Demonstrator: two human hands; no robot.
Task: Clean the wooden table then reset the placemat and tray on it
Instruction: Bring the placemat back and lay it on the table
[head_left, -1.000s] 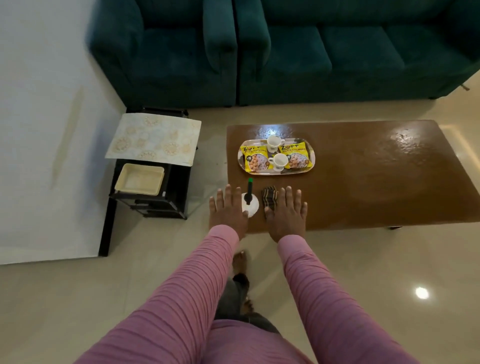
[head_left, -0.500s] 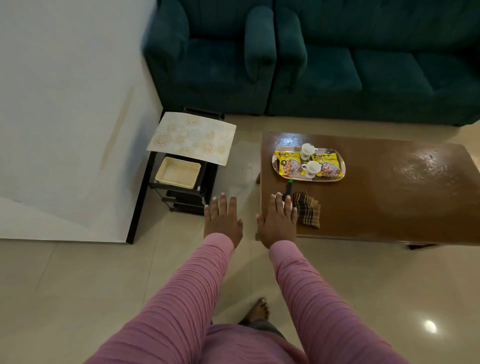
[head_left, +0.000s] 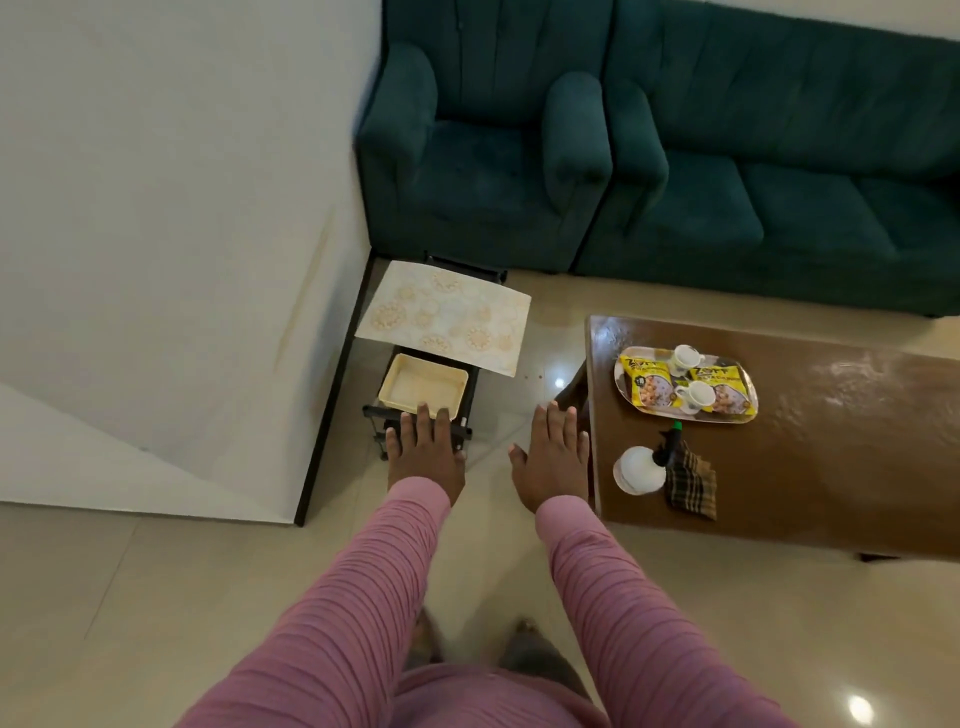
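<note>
At far left we see a black rack (head_left: 376, 411) against the white wall. The patterned placemat (head_left: 444, 317) lies across its top, overhanging to the right, and 1 cream container (head_left: 423, 387) sits on the level below. Our left hand (head_left: 423, 457) is flat with fingers straight and together, holding nothing. It reaches over the rack's front edge and possibly touches it, though we cannot tell from this angle. Our right hand (head_left: 553, 457) is likewise flat and holds nothing, over the floor just beside the left end of the wooden bench (head_left: 831, 467). A white spray bottle (head_left: 636, 467) stands near the bench's front left corner, touching a checked cloth (head_left: 693, 480). Behind them sits the steel tray (head_left: 730, 362) with 2 cups (head_left: 687, 358) and 2 yellow packets (head_left: 647, 382).
</note>
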